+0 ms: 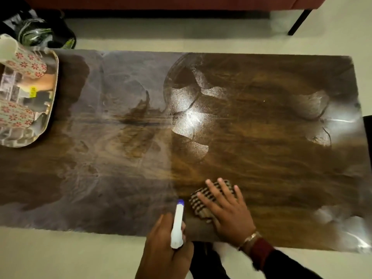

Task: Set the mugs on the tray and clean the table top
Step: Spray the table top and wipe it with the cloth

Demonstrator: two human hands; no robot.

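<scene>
Two white mugs with red flowers, one at the back [26, 63] and one nearer [15, 114], lie on a shiny metal tray [52, 93] at the table's left end. The dark wooden table top [261, 158] shows hazy spray patches around its middle and right. My left hand [165, 250] grips a white spray bottle [177, 226] with a blue nozzle at the near edge. Just to its right, my right hand [225, 208] presses flat, fingers spread, on a checked cloth [203, 198] lying on the table.
A dark bag [46, 31] sits on the pale floor behind the table's left corner. A red sofa edge [161, 3] and a black furniture leg [298, 23] run along the back.
</scene>
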